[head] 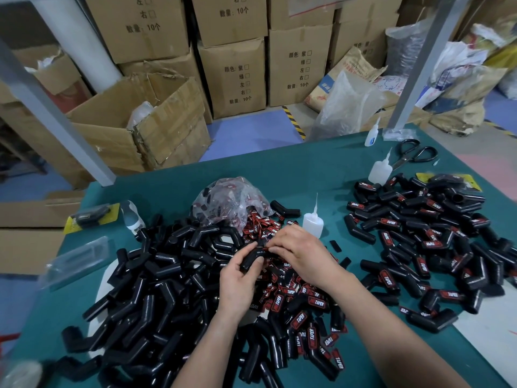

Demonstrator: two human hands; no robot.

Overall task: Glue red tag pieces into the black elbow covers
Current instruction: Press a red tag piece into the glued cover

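Elbow cover [249,257], light and likely pliable, sat over the table [307,169] clasped at its bend by the left grip [237,284], while the right grip [302,253] pinched a red tag [264,249] against it.

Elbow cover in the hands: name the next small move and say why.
Probably press the tag firmly into the cover. The left hand grips the cover, the right hand pinches the red tag against it, and the glue bottle stands unheld behind.
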